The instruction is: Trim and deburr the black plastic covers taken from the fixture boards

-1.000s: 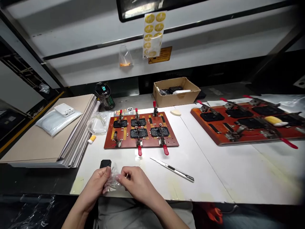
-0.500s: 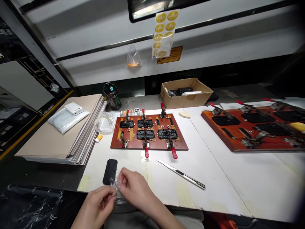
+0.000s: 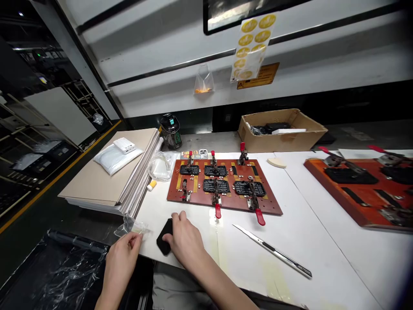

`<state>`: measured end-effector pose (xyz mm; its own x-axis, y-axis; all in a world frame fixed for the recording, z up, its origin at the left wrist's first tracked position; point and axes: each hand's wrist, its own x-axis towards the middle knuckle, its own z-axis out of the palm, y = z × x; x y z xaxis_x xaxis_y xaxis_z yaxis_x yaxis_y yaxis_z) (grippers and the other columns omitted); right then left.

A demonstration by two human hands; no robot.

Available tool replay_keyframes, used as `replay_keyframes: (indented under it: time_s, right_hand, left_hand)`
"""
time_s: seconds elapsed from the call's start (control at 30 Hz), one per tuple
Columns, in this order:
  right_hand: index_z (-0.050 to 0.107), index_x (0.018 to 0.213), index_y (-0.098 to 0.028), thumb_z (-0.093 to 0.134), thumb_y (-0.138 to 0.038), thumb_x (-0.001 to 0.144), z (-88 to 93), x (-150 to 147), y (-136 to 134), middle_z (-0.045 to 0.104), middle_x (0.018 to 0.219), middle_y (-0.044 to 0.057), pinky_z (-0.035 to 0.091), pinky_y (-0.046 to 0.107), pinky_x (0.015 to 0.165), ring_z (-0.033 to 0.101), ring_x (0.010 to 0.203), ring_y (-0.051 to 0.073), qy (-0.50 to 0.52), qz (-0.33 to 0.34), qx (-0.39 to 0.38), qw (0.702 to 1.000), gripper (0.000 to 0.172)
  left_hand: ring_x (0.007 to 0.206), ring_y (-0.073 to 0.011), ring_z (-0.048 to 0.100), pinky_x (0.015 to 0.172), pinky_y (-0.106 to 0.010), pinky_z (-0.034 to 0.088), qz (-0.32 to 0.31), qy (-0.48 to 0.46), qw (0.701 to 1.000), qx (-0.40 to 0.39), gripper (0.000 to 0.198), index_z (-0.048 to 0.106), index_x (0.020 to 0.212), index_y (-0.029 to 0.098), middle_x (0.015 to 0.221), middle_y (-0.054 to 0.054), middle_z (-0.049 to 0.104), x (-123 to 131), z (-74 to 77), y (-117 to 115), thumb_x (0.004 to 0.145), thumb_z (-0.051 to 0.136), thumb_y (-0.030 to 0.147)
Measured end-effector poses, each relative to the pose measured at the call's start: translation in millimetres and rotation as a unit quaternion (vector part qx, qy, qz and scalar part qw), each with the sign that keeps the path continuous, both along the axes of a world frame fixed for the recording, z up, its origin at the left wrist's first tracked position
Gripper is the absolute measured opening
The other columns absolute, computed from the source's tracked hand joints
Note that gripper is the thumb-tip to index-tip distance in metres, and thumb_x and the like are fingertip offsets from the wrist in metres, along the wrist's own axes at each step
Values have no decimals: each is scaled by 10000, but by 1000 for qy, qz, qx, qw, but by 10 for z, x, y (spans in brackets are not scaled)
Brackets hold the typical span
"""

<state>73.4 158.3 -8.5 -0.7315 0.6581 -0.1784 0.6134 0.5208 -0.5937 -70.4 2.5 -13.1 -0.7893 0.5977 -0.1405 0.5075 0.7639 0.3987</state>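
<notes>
My left hand point(image 3: 124, 254) pinches a small clear plastic bag point(image 3: 129, 226) between thumb and fingers at the table's front left edge. My right hand point(image 3: 185, 239) is closed over a flat black rectangular piece with cut corners point(image 3: 164, 241). Its thumb lies on the near face and its fingers reach over the far edge, covering part of the piece. Behind my hands lies a red-brown fixture board point(image 3: 238, 206) with red-handled toggle clamps and several black ribbed plates. To the right of my right hand rests a slim silver cutter knife point(image 3: 274, 252).
Stacked cardboard sheets point(image 3: 106, 185) with a white packet point(image 3: 116, 157) on top stand at left. A second clamp board point(image 3: 361, 202) lies at right. Behind are an open carton point(image 3: 284, 142) and a dark jug point(image 3: 171, 133). Black plastic sheeting point(image 3: 54, 267) lies at lower left.
My hands have moved apart. The left has carried the clear bag leftward, while the right has let go of it and taken hold of the black piece. The view has turned left.
</notes>
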Motion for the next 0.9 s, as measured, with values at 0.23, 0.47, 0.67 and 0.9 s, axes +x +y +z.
replay_keyframes:
  time_s: [0.23,0.47,0.67,0.9]
  right_hand:
    - [677,1006,-215,466,-457,1024,8,557,-43,635,896,19,439,250,671,590,780,163,326,-158,-193,912,321]
    - [594,679,-188,587,-268,896,-101,519,-123,598,687,-9,381,260,631,561,669,155,225,-35,-205,952,232]
    - [520,1152,-222,637,-258,848,-90,597,82,625,855,-25,461,257,679,622,716,160,258,-43,-280,923,328]
    - [621,1219,-225,651,-466,888,-199,611,-116,634,829,0,505,283,644,590,654,164,227,159,-508,816,410]
  left_hand:
    - [644,-194,563,644,-279,387,-79,-38,993,81,398,603,852,260,700,12,620,222,-29,258,992,375,555]
    - [795,-218,589,729,-317,414,-178,-9,976,127,291,526,829,260,823,-26,597,596,-68,439,1025,352,388]
    - [788,-186,581,696,-290,441,-311,8,940,140,273,543,915,236,872,-47,583,706,75,297,1007,298,159]
    - [893,-190,634,786,-287,467,-374,-40,912,164,171,627,1049,254,989,-35,697,764,375,107,990,470,220]
